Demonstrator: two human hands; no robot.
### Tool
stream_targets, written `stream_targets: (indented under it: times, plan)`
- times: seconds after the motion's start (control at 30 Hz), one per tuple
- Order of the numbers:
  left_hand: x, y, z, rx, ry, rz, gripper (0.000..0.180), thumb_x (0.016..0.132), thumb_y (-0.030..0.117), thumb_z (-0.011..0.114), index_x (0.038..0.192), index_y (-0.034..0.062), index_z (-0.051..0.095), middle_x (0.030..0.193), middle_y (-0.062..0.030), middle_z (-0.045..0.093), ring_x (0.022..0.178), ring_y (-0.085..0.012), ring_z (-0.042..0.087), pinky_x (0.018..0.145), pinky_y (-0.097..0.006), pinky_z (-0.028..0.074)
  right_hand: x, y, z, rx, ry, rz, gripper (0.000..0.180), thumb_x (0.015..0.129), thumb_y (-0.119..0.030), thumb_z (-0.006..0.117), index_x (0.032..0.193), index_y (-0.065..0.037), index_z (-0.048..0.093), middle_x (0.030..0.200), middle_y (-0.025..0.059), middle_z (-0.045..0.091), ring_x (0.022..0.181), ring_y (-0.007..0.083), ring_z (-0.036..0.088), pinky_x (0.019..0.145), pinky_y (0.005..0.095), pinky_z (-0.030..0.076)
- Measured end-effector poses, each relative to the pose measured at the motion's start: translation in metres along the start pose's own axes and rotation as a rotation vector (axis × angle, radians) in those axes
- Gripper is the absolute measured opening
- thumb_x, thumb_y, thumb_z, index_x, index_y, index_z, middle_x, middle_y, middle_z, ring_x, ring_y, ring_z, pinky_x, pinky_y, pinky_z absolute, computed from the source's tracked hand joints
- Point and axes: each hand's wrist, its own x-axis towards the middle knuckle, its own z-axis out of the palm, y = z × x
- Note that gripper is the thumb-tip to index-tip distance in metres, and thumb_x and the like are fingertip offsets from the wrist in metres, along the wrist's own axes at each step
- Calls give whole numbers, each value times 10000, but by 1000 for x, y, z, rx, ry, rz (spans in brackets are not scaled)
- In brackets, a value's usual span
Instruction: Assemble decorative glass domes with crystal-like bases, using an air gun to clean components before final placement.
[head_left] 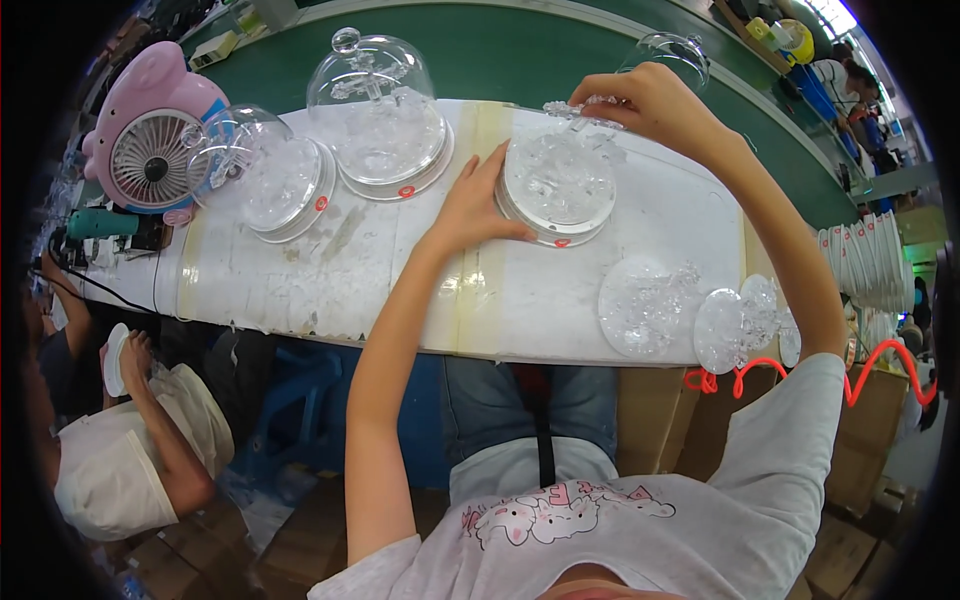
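A round base (588,229) stands near the far edge of the surface (300,285). The left hand (472,205) has its fingers spread wide against its left side. The right hand (645,105) pinches a clear piece (592,110) over it, fingers nearly together.

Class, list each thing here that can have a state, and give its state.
Left hand: spread against the round base's edge.
Right hand: fingers bent, holding a clear ornament.
Round base: no dome over it.
Two domes at left: covering their bases.
Dome behind the right hand: off the round base.
Loose clear discs: lying on the table.
White discs at right: stacked.
Fan: upright; whether running, unclear.
Red hose: coiled.
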Motion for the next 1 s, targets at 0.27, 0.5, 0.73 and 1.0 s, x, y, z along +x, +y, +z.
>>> stream_targets:
  times: [0.27, 0.5, 0.73, 1.0]
  plan:
    - [-4, 1, -3, 19, 15, 9, 1196, 428, 408, 825, 1392, 43, 218, 1335, -189, 410, 1230, -302, 408, 1103, -447, 170, 3, 0, -3, 84, -80, 93, 153, 856, -219, 600, 938, -102, 656, 762, 67, 665, 637, 171, 619, 590, 233, 466]
    - [-3, 1, 0, 16, -5, 12, 1176, 448, 399, 823, 1403, 84, 213, 1364, -174, 382, 1261, -287, 374, 1103, -450, 152, -1, -1, -1, 72, -65, 58, 123, 847, -198, 604, 914, -107, 654, 726, 58, 658, 587, 171, 591, 562, 266, 451]
    - [0, -4, -1, 66, -22, 44, 1144, 472, 418, 816, 1400, 79, 238, 1407, -161, 329, 1309, -275, 305, 1098, -460, 148, 11, 6, 4, 33, -93, -10, 133, 846, -181, 605, 943, -94, 634, 739, 75, 663, 610, 197, 617, 581, 273, 468]
    - [4, -5, 7, 82, 4, 150, 1114, 492, 474, 802, 1378, 49, 277, 1401, -163, 334, 1324, -277, 281, 1084, -486, 156, 1, -5, -6, 106, -107, 192, 151, 790, -130, 623, 936, -95, 617, 806, 90, 654, 706, 251, 622, 657, 325, 470]
